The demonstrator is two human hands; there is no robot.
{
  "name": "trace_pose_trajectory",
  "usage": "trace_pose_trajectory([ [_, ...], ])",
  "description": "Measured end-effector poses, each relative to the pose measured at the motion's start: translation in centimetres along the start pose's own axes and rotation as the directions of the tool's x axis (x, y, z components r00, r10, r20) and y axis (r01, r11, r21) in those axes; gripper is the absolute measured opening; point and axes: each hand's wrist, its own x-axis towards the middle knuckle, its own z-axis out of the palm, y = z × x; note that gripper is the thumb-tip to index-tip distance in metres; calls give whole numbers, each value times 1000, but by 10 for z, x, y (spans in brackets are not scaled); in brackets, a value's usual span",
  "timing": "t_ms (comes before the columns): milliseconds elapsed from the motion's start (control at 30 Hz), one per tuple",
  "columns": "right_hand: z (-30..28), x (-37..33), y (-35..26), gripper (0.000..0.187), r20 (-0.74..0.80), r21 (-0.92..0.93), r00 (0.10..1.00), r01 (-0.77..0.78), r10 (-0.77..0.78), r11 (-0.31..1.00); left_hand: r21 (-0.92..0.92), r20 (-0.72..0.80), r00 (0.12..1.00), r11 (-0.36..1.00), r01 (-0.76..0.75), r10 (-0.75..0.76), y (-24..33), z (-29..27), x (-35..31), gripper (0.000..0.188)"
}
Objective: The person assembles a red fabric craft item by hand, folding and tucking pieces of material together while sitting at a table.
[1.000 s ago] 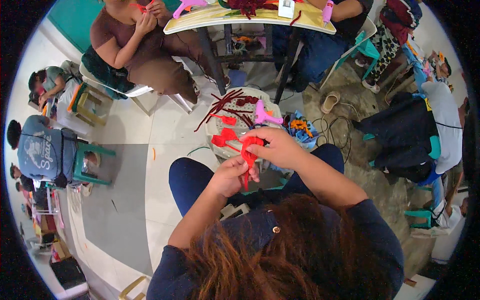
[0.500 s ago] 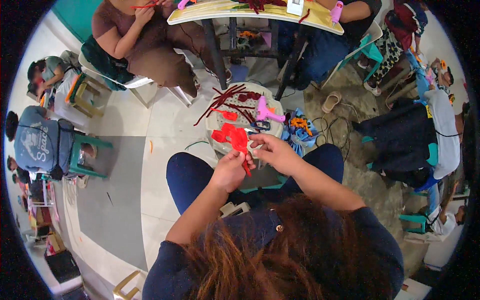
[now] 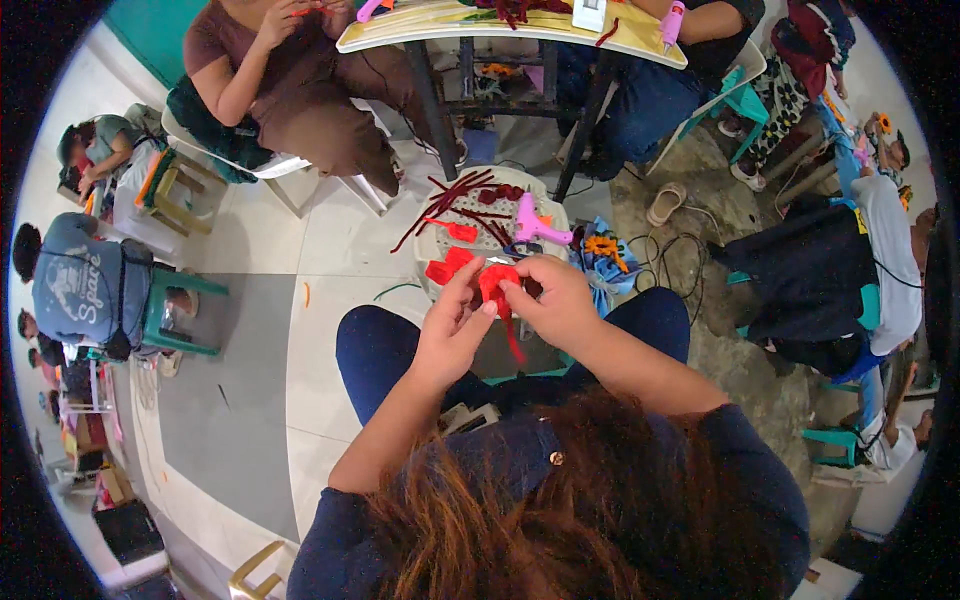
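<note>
**Fingertip work: red craft piece [image 3: 492,280] is taking both hands**

Above the near edge of a white stool [image 3: 428,246], the right hand [image 3: 552,300] is pinching the red craft piece, its grip clamped on the bunched head. The left hand [image 3: 448,330] is hovering against the other side, thumb apparently touching; whether that grip is clamping anything, one cannot tell. A thin red stem [image 3: 516,346] is dangling between the knees [image 3: 375,340]. If the pinch is slackening, the soft folds could be springing apart; a twisting pull could be bending the stem. Apparent scissors [image 3: 521,250] and a pink glue gun [image 3: 540,222] are lying just beyond the right hand, where a stray knuckle could be nudging them.
</note>
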Motion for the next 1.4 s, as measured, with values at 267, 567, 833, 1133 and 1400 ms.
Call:
trace_pose_trajectory([
  [267, -3, 7, -22, 18, -78, -177, 942, 309, -326, 934, 566, -134, 941, 803, -185, 311, 16, 14, 8, 31],
  [567, -7, 6, -30, 16, -65, -250, 892, 419, -447, 873, 712, -104, 880, 652, -259, 463, 19, 14, 11, 21],
  [833, -11, 1, -37, 15, -1, -229, 882, 459, -471, 859, 672, -105, 881, 686, -279, 461, 27, 12, 6, 21],
  [1133, -13, -4, -51, 13, 5, -257, 848, 513, -530, 819, 709, -75, 775, 580, -401, 628, 27, 12, 4, 20],
  [1400, -13, -8, -56, 18, 13, -259, 866, 486, -500, 835, 725, -59, 772, 559, -403, 633, 36, 14, 1, 19],
])
